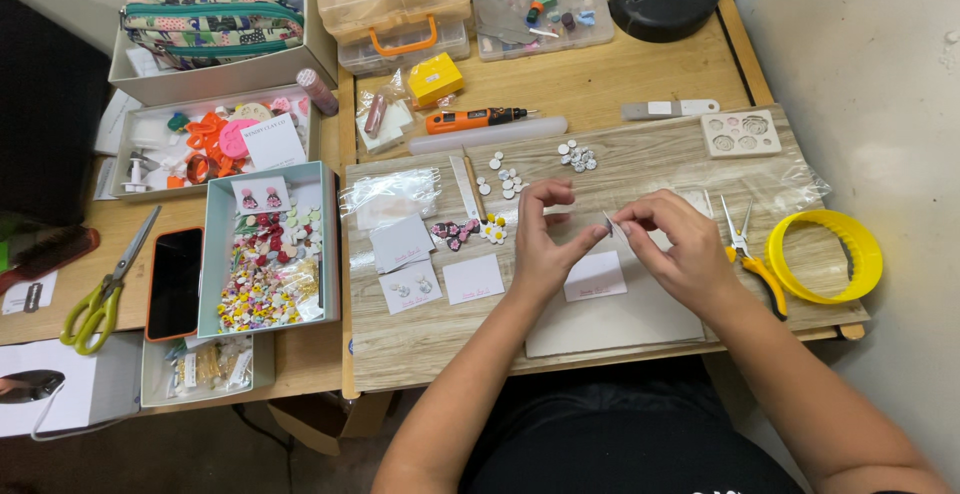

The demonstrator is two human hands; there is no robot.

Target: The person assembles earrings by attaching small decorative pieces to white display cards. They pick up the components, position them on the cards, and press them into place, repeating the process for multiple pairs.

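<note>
Beside the fingers [610,222] — a white card [594,276] on grey board [620,319]; right of them, yellow-handled pliers [752,259] and a yellow ring [824,255].

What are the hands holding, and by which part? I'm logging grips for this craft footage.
Both hands pinch one tiny pale piece between them: left hand and right hand fingertips meet on its edges. What the piece is cannot be told.

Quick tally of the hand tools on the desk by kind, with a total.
Scissors, green and yellow handles: 1
Pliers, yellow handles, beside the right hand: 1
Orange rotary pen tool: 1
Total: 3
</note>
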